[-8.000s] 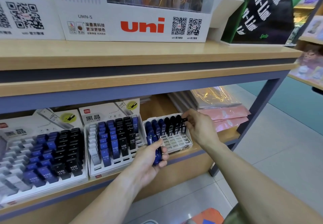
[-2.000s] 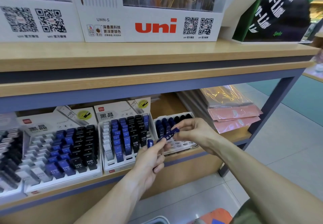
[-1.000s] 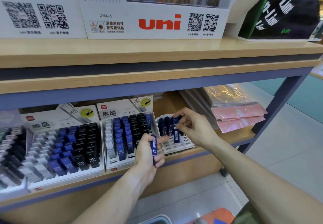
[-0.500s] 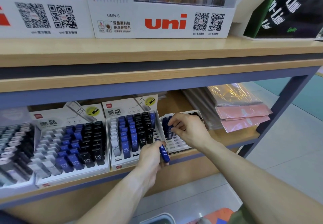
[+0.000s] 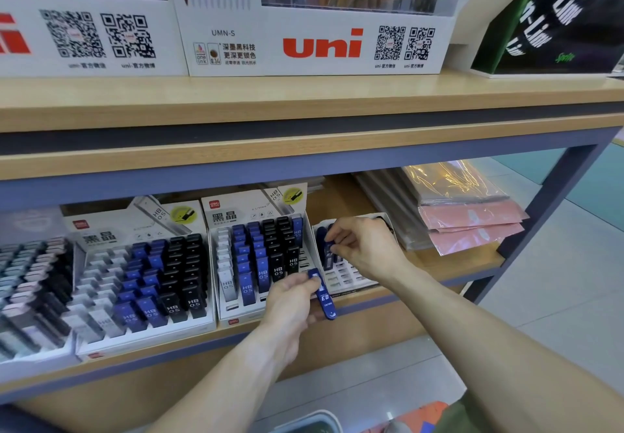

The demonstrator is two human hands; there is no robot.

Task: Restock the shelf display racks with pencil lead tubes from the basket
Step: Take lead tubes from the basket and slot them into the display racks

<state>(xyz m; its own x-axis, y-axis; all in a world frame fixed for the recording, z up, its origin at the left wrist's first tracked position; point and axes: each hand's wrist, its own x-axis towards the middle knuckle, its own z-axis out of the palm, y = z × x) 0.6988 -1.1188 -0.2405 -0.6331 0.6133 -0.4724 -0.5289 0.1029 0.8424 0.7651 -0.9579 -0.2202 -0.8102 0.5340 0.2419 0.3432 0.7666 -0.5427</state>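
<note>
My left hand (image 5: 293, 301) grips a blue pencil lead tube (image 5: 324, 297) in front of the lower shelf edge. My right hand (image 5: 363, 247) pinches another blue lead tube (image 5: 328, 254) standing in the small white slotted rack (image 5: 347, 279); its lower slots show empty. Left of it stands a white display rack (image 5: 236, 316) with rows of white, blue and black HB 0.5 tubes. A second such rack (image 5: 141, 331) sits further left. The basket rim (image 5: 309, 421) shows at the bottom edge.
A grey-toned rack (image 5: 23, 297) fills the far left of the lower shelf. Pink and clear plastic packets (image 5: 469, 226) lie stacked at the right. The upper wooden shelf (image 5: 304, 101) carries white uni pen display boxes (image 5: 314, 44). A blue-grey shelf post (image 5: 547, 216) stands at right.
My right hand has carried a blue tube from my left hand into the small rack and moved to its left side. The left hand still holds one tube, lower down.
</note>
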